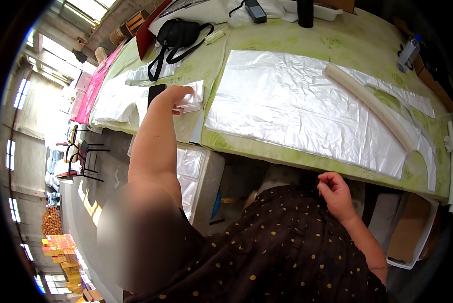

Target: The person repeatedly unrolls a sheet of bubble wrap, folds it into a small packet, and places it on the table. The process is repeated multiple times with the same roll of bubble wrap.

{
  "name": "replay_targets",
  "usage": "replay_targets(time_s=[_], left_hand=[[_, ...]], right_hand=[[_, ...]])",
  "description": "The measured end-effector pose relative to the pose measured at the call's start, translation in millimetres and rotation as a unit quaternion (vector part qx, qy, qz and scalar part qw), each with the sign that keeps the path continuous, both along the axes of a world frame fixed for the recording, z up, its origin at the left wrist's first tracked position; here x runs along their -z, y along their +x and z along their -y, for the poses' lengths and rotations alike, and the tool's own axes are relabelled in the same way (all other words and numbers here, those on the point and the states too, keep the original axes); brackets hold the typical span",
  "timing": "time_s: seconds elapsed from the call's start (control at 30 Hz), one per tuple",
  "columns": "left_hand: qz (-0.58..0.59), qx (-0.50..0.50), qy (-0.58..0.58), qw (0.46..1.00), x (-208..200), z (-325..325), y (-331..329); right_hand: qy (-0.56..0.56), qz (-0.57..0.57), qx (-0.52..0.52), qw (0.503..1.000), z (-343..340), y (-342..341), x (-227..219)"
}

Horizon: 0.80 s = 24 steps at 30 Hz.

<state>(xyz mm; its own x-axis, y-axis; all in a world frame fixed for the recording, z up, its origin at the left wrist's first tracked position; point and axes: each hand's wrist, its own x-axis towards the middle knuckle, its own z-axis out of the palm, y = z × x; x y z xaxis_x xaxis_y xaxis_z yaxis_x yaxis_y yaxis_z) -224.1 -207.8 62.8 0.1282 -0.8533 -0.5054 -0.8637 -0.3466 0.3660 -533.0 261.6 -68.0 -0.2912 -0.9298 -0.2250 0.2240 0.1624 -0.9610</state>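
Note:
My left hand [178, 97] reaches out over the table and grips a small stack of white and clear flat packets [197, 95], its fingers curled around the near edge. Just left of that hand lies a black phone [156, 93]. My right hand [336, 195] is held near my lap below the table's front edge, fingers curled in with the thumb against them and nothing visible in it. In front of me a large sheet of shiny clear plastic film [287, 101] is spread flat. Across its right part lies a long, slightly curved whitish tube [367, 103].
A green patterned cloth [236, 139] covers the table. Behind sit a black bag with a strap [178, 34], a grey handheld device [256, 11] and a dark cylinder [305, 14]. A clear bottle [409, 53] lies far right. Bins [199, 184] [408, 260] stand below the table.

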Motion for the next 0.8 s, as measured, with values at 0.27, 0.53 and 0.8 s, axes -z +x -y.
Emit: replay_targets(time_s=[0.27, 0.53, 0.8], left_hand=[[0.079, 0.032, 0.023, 0.996, -2, -7, -21], [0.061, 0.081, 0.026, 0.994, 2, 0, -36], [0.103, 0.123, -0.158, 0.974, 17, 1, -62]], right_hand=[[0.004, -0.003, -0.008, 1.0, 0, -3, 2], [0.008, -0.018, -0.006, 1.0, 0, -4, -1], [0.007, -0.033, -0.002, 0.999, -1, -8, 4]])
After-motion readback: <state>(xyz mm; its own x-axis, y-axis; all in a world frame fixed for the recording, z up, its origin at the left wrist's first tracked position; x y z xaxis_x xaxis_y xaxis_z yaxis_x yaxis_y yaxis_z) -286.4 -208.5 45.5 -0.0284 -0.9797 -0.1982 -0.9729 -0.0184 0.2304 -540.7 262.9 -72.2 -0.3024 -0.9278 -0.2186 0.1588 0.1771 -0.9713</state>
